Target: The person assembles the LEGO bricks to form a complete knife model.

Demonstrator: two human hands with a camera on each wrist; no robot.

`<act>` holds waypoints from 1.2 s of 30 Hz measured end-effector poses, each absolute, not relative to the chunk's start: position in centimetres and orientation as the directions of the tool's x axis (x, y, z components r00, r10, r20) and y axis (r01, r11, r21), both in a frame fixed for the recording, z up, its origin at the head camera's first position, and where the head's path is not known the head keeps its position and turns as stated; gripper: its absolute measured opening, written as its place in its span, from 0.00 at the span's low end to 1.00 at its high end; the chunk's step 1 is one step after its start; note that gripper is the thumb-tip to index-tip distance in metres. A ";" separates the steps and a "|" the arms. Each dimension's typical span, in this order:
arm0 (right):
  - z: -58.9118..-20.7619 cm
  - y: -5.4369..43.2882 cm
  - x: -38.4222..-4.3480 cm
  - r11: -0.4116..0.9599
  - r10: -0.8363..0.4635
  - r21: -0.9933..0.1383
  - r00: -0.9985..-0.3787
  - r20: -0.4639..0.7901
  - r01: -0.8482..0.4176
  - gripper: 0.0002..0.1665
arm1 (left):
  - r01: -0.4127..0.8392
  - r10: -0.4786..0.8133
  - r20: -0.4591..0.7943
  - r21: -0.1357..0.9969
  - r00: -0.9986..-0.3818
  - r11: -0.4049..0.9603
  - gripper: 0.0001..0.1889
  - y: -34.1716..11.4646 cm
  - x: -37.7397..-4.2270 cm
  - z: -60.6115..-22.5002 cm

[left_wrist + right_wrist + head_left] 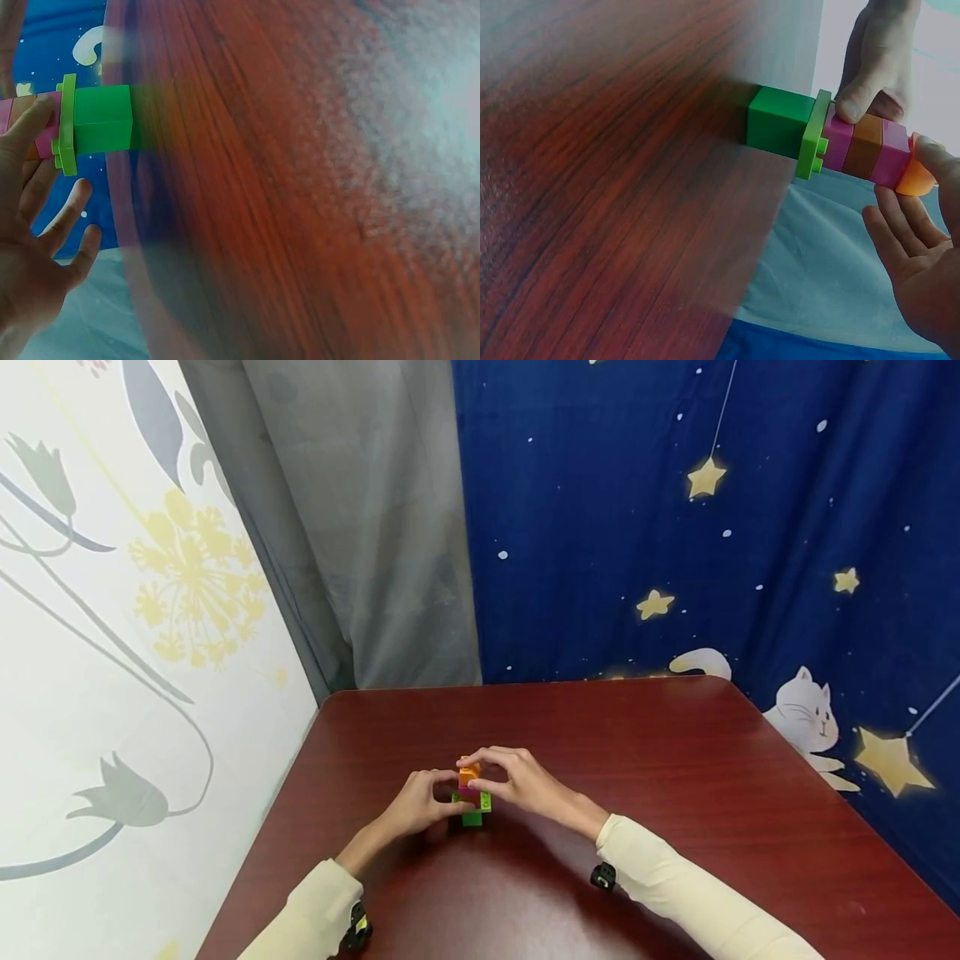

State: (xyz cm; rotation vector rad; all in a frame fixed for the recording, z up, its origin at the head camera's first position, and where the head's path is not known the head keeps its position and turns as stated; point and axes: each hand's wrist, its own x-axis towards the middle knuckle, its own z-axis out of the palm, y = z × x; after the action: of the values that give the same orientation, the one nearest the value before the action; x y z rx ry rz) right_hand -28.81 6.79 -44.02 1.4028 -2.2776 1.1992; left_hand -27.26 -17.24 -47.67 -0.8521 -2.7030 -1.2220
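A tower of toy building blocks stands upright on the table. At its bottom is a green block [780, 121], topped by a wide lime plate [812, 139] with studs. Above come a pink block [835, 146], a brown block [864, 145], a second pink block [890, 154] and a rounded orange block [916, 177]. My left hand [415, 806] grips the lower pink block between thumb and fingers, its other fingers spread. From the right, my right hand [528, 782] pinches the orange block at the top, thumb on the near side. In the head view the fingers hide much of the tower's middle.
The dark red wooden table [600, 735] stretches around the tower. A white patterned wall [247, 735] borders it on the left. Behind hang a grey curtain [397, 527] and a blue starry curtain [600, 510].
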 end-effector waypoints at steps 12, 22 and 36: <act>-43.9 6.5 -28.7 0.267 -0.669 -0.394 -0.463 0.581 -0.879 0.20 | 0.556 0.483 0.318 0.663 -0.816 0.501 0.20 -17.5 -27.1 -47.6; -45.3 6.6 -28.8 0.166 -0.608 -0.453 -0.453 0.652 -0.876 0.19 | 0.571 0.499 0.321 0.646 -0.805 0.506 0.21 -17.3 -27.3 -47.4; -46.7 6.7 -28.6 0.155 -0.619 -0.435 -0.431 0.657 -0.887 0.24 | 0.538 0.486 0.290 0.667 -0.824 0.515 0.20 -16.9 -26.7 -47.3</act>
State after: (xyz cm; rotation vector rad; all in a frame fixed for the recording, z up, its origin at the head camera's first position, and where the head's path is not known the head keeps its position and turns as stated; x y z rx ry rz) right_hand -28.60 6.66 -46.70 1.4460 -2.1139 1.1569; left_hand -26.70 -16.94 -47.32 -0.9056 -2.6755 -1.2153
